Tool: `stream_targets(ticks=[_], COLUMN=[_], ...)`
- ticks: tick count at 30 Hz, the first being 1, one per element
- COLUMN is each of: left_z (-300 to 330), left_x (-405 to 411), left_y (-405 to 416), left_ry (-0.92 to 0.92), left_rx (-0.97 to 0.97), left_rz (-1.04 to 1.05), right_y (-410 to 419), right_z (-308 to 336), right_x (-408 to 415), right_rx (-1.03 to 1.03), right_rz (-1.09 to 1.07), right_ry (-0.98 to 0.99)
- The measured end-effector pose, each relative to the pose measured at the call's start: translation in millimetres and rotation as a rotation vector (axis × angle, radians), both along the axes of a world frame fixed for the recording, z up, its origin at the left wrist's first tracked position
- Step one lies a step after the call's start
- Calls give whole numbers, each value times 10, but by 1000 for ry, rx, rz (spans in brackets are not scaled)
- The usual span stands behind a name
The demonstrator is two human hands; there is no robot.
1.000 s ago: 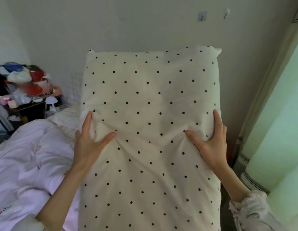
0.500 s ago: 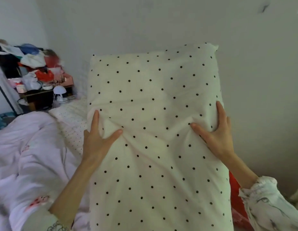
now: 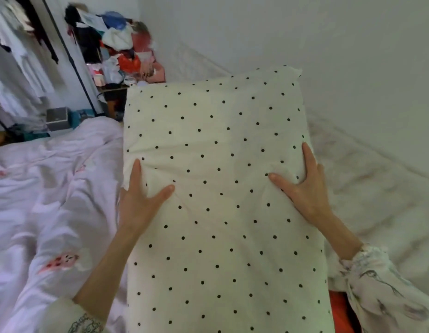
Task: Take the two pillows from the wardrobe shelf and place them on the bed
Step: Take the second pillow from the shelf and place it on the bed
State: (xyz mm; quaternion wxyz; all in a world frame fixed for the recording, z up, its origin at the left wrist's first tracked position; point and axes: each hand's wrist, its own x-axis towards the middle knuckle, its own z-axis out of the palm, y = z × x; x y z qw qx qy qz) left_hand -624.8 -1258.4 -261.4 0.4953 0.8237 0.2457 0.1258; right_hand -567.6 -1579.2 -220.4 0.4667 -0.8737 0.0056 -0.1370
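We hold the cream, black-dotted pillow (image 3: 223, 188) upright in the middle of the frame. Our left hand (image 3: 139, 200) grips its left edge, thumb pressed into the front, and our right hand (image 3: 304, 188) grips the right edge the same way, the fabric puckered between thumb and fingers. Since half a second ago the view has swung: the bare white mattress (image 3: 376, 200) now fills the right side behind the pillow, where only wall showed before, and the pillow's top sits lower in the frame. The rumpled pale pink duvet (image 3: 52, 200) covers the lower left. At upper left a cluttered side table piled with clothes and bags (image 3: 122, 51) stands beside a black clothes rail (image 3: 71, 58), both partly hidden by the pillow's top corner.
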Motion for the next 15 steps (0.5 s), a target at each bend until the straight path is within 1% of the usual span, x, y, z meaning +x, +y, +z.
stream_targets(ticks=[7, 11, 15], left_z=[-658, -1004, -1389], left_x=[1045, 1556, 1949], left_y=[-292, -491, -586], left_ry=[146, 227, 270], left_rx=[-53, -61, -142], left_rz=[208, 267, 286], right_y=[-92, -147, -131], right_z=[-607, -1012, -1472], right_x=[1753, 2566, 3161], right_rx=[-18, -73, -104], right_rz=[234, 300, 354], right_ry=[204, 318, 397])
